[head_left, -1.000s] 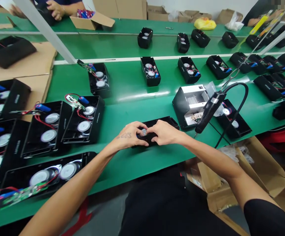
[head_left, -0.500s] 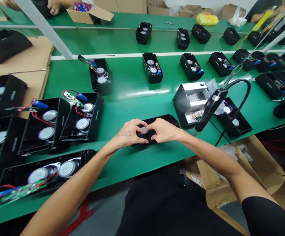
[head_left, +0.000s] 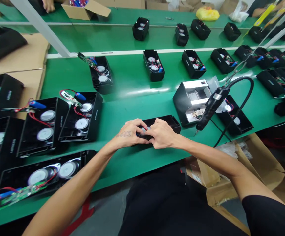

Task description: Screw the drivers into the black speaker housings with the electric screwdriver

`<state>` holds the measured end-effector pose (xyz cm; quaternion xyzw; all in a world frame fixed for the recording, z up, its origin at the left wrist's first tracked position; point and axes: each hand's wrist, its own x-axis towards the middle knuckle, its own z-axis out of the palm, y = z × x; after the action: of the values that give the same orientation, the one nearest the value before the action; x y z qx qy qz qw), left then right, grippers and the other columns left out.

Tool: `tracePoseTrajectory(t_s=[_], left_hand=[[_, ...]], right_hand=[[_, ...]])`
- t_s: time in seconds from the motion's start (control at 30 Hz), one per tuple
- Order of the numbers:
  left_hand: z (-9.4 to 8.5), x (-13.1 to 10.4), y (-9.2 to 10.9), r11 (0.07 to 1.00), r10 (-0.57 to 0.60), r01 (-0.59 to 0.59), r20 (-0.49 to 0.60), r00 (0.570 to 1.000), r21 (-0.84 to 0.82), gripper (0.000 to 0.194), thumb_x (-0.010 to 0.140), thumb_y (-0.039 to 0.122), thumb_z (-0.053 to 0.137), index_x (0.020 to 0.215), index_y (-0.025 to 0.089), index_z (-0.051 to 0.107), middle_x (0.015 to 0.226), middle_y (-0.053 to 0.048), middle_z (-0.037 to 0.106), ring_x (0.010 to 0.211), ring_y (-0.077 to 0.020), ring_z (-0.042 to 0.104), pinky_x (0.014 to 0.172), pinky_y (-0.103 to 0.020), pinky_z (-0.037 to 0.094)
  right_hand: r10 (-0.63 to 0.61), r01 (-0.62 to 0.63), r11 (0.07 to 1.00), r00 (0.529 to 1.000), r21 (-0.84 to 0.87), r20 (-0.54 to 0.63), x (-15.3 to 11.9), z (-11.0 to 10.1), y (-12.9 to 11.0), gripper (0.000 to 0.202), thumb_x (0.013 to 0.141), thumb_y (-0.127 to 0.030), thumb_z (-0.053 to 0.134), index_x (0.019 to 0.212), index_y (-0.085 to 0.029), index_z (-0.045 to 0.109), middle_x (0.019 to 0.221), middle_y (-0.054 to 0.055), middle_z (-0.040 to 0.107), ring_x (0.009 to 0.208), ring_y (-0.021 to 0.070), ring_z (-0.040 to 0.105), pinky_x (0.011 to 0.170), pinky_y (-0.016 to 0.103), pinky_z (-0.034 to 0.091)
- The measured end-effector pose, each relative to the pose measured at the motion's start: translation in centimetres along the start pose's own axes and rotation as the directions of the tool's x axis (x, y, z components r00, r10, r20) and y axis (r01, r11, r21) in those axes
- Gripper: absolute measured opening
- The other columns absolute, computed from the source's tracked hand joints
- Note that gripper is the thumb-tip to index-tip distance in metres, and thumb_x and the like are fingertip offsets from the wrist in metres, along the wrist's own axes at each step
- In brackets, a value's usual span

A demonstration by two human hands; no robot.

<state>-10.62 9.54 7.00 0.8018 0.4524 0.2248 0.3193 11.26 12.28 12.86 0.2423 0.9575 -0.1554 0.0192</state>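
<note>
In front of me a long black speaker housing (head_left: 173, 123) lies on the green bench, its open side up. My left hand (head_left: 130, 133) is curled over the left end of the housing, fingers on the far side and thumb on the near side. Bent into the housing, my right hand (head_left: 164, 133) has its thumb and index finger pressed together close to the left fingertips. Between the hands a bit of a pale round part shows, probably a speaker driver; my fingers cover the rest. What the right fingers pinch is hidden.
A black electric screwdriver (head_left: 211, 108) hangs at right, beside a screw feeder (head_left: 191, 103). Several open housings with drivers and wires, one of them a near housing (head_left: 83, 116), stand at left. More line the back. Cardboard boxes (head_left: 206, 173) sit below the bench edge.
My right hand has turned slightly, with its fingers bunched closer to the left hand's. My left hand stays over the housing. The whole view has shifted a little.
</note>
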Motion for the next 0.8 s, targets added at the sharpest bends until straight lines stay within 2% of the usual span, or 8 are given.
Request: tracePoseTrajectory(t_s=[0.13,0.2,0.27,0.33,0.37,0.4,0.53,0.8], left_hand=[[0.2,-0.7,0.5,0.998,0.019,-0.017,-0.018,1.000,0.067,0.022,0.079,0.050,0.091,0.080,0.029,0.084,0.114,-0.002,0.073,0.121,-0.0280,0.064,0.117,-0.052,0.042],[0.6,-1.5,1.4,0.990,0.043,-0.038,-0.038,0.998,0.132,0.016,0.079,0.043,0.092,0.083,0.030,0.084,0.115,-0.003,0.075,0.132,-0.0339,0.059,0.119,-0.058,0.040],[1.3,-2.5,2.5,0.966,0.089,-0.067,-0.076,0.993,0.250,0.011,0.080,0.037,0.092,0.084,0.029,0.084,0.115,-0.004,0.076,0.141,-0.0391,0.054,0.117,-0.062,0.041],[2.1,-3.5,3.5,0.926,0.149,-0.098,-0.116,0.982,0.365,0.007,0.084,0.030,0.088,0.086,0.027,0.083,0.116,-0.005,0.077,0.145,-0.0418,0.051,0.114,-0.063,0.043],[2.5,-4.0,3.9,0.909,0.174,-0.108,-0.131,0.976,0.404,0.006,0.085,0.027,0.087,0.088,0.026,0.082,0.116,-0.005,0.077,0.145,-0.0422,0.050,0.114,-0.063,0.044],[2.8,-4.3,4.2,0.896,0.192,-0.114,-0.142,0.971,0.429,0.005,0.085,0.025,0.085,0.089,0.026,0.081,0.117,-0.005,0.078,0.146,-0.0423,0.050,0.113,-0.062,0.044],[3.4,-4.9,4.2,0.886,0.233,-0.128,-0.192,0.953,0.445,0.004,0.087,0.023,0.082,0.088,0.025,0.078,0.119,-0.005,0.078,0.147,-0.0417,0.050,0.113,-0.061,0.045],[4.0,-4.7,2.8,0.899,0.272,-0.137,-0.287,0.919,0.415,0.014,0.097,0.025,0.067,0.087,0.028,0.077,0.113,-0.003,0.080,0.143,-0.0396,0.055,0.109,-0.059,0.045]], right_hand=[[-0.036,0.039,0.999,0.995,0.032,-0.094,-1.6,0.4,-0.4,0.022,0.089,-0.017,0.076,0.111,-0.015,0.079,0.090,0.012,0.081,0.086,0.0276,0.073,0.090,0.044,0.046],[-0.024,0.056,0.995,0.938,0.084,-0.346,-4.0,0.1,-0.2,0.028,0.093,-0.017,0.073,0.121,-0.019,0.073,0.105,0.011,0.081,0.099,0.0278,0.073,0.096,0.046,0.049],[0.145,-0.062,0.988,0.669,0.139,-0.729,-7.2,0.0,1.0,0.035,0.096,-0.021,0.072,0.131,-0.024,0.066,0.121,0.011,0.076,0.112,0.0285,0.070,0.100,0.048,0.052],[0.336,-0.325,0.903,0.130,0.280,-0.933,-10.5,0.0,3.3,0.046,0.094,-0.031,0.078,0.136,-0.024,0.061,0.127,0.014,0.068,0.115,0.0310,0.066,0.099,0.051,0.054],[0.399,-0.419,0.825,-0.043,0.379,-0.916,-11.8,0.1,4.7,0.053,0.093,-0.037,0.080,0.139,-0.021,0.058,0.131,0.017,0.065,0.115,0.0322,0.066,0.098,0.052,0.055],[0.469,-0.466,0.754,-0.112,0.463,-0.876,-12.9,0.4,6.1,0.056,0.093,-0.043,0.079,0.139,-0.019,0.058,0.132,0.018,0.065,0.114,0.0328,0.066,0.097,0.054,0.055],[0.748,-0.387,0.631,0.076,0.672,-0.659,-14.3,2.3,10.0,0.048,0.089,-0.051,0.079,0.122,-0.018,0.067,0.115,0.014,0.076,0.102,0.0308,0.073,0.094,0.052,0.060],[0.803,0.226,0.556,0.103,0.800,-0.587,-13.1,2.0,9.0,0.021,0.093,-0.036,0.075,0.101,-0.025,0.060,0.057,-0.010,0.054,0.043,0.0132,0.050,0.048,0.029,0.045]])
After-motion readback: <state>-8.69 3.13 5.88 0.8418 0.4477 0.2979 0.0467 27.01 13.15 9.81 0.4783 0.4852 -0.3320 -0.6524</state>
